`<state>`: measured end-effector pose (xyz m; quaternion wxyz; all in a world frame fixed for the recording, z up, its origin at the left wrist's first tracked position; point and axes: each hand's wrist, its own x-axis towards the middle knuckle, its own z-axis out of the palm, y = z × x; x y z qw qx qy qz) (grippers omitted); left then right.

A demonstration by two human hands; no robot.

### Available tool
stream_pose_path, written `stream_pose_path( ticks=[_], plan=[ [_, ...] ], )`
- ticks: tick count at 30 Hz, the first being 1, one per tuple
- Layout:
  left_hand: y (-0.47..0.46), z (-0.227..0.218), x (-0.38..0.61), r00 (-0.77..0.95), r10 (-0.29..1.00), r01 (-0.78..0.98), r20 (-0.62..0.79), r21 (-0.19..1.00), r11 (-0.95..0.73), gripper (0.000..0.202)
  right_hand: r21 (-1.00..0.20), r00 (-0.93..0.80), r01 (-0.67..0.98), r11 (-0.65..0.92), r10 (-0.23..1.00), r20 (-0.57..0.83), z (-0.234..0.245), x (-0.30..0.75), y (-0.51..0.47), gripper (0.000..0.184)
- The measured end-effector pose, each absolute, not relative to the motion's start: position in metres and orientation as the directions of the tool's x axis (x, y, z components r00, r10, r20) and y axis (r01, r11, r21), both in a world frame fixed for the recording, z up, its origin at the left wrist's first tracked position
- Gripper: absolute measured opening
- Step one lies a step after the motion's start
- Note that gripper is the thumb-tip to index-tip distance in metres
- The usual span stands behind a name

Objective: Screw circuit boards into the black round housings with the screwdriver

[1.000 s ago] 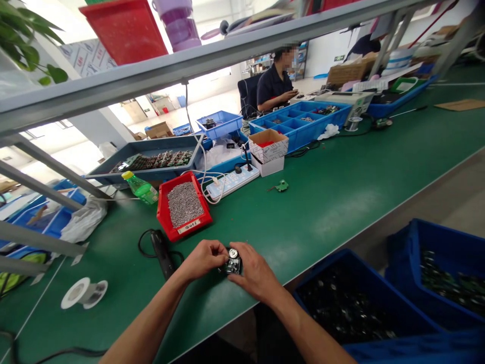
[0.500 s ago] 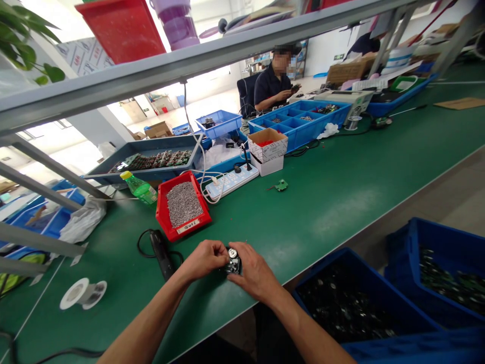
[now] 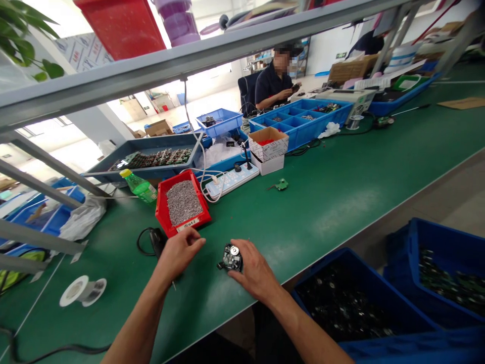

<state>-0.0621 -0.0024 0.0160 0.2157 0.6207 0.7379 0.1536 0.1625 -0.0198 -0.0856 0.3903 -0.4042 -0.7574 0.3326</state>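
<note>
My right hand (image 3: 254,265) grips a small black-and-silver mechanism (image 3: 232,257) with a round white disc on top, thumb and fingers at its right side, just above the green table. A small dark part sticks out at the mechanism's lower left. My left hand (image 3: 181,252) is apart from it, in front of the red bin (image 3: 162,215) of small metal pieces (image 3: 184,202). Its fingers are loosely curled, with the thumb apart, and I see nothing in them. Partly behind this hand and wrist lies a black corded electric screwdriver (image 3: 156,241), whose thin tip shows below.
A small green circuit board (image 3: 281,185) lies on the table (image 3: 322,202). Behind are a power strip (image 3: 233,181), a green bottle (image 3: 141,188) and blue trays (image 3: 303,132). A wire spool (image 3: 83,292) stands left. Blue crates (image 3: 364,273) sit below the right edge. A person works opposite.
My left hand has left the mechanism and moved left and up toward the red bin. The mechanism, still in my right hand, shows more fully now.
</note>
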Motion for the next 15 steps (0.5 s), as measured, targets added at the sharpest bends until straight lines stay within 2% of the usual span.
stream_pose_path(
  ticks=[2, 3, 5, 10, 13, 15],
  plan=[
    [-0.010, 0.020, -0.092, -0.386, 0.923, 0.880, -0.010, 0.298, 0.371, 0.039, -0.816, -0.356, 0.364, 0.449, 0.877, 0.324, -0.086, 0.162, -0.020, 0.078],
    [-0.014, 0.019, -0.107, -0.470, 0.883, 0.858, 0.006, 0.236, 0.455, 0.044, -0.816, -0.353, 0.370, 0.445, 0.879, 0.320, -0.086, 0.162, -0.019, 0.078],
    [-0.022, 0.013, -0.133, -0.562, 0.827, 0.801, -0.013, 0.239, 0.549, 0.053, -0.818, -0.348, 0.376, 0.436, 0.884, 0.311, -0.085, 0.161, -0.019, 0.078],
    [-0.032, -0.019, -0.152, -0.669, 0.735, 0.529, -0.116, 0.620, 0.580, 0.057, -0.813, -0.359, 0.379, 0.442, 0.880, 0.311, -0.081, 0.161, -0.020, 0.076],
    [-0.036, -0.030, -0.147, -0.698, 0.704, 0.330, -0.133, 0.813, 0.481, 0.053, -0.809, -0.348, 0.381, 0.447, 0.880, 0.322, -0.081, 0.161, -0.021, 0.074],
    [-0.040, -0.031, -0.144, -0.703, 0.701, 0.221, -0.122, 0.899, 0.378, 0.046, -0.808, -0.340, 0.391, 0.442, 0.884, 0.320, -0.081, 0.160, -0.021, 0.072]
  ],
)
